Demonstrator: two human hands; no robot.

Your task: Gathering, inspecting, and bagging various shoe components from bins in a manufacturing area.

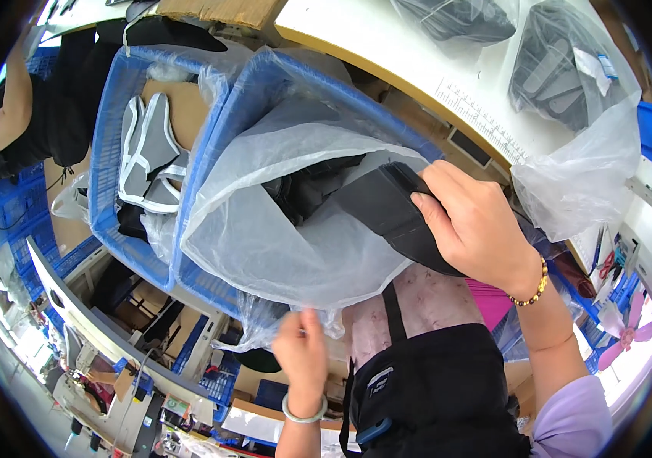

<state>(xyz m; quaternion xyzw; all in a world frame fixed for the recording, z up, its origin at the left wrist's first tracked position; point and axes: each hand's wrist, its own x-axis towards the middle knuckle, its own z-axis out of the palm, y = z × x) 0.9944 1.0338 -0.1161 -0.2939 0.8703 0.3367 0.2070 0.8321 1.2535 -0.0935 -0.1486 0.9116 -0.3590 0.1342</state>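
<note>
My right hand (472,221) grips a stack of flat black fabric pieces (387,206) at the mouth of a large clear plastic bag (280,221). The bag lines a blue plastic crate (265,84) and holds more dark pieces. Lower down, my left hand (301,353) pinches the bag's near edge, holding it open. A bead bracelet is on my right wrist and a pale bangle on my left.
A second blue crate (108,153) to the left holds grey and white shaped pieces (146,149). A white table (417,53) with a ruler strip carries bagged black pieces (563,69). Another person in black (43,107) stands at the upper left. Blue crates and shelving lie below.
</note>
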